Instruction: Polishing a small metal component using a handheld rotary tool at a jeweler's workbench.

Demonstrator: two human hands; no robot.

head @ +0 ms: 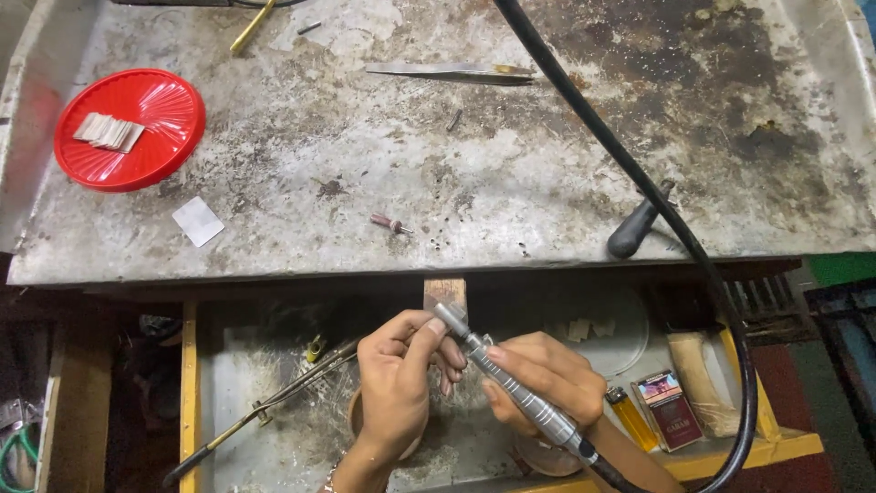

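Note:
My right hand (547, 379) grips a silver rotary handpiece (511, 388) that points up and left; its black flexible shaft (639, 183) loops off across the bench. My left hand (397, 374) is pinched at the handpiece's tip (447, 315), right below a small wooden bench peg (444, 292). Whether a small piece sits between the left fingers I cannot tell. Both hands hover over an open drawer (265, 365) under the worn metal benchtop (456, 164).
On the benchtop lie a red plastic lid (128, 128) with small pale pieces, a white card (198, 221), a small pink burr (390, 223), tweezers (452, 71) and a black-handled tool (639, 228). The drawer holds long tongs (265, 411), a yellow lighter (630, 415) and a small packet (671, 411).

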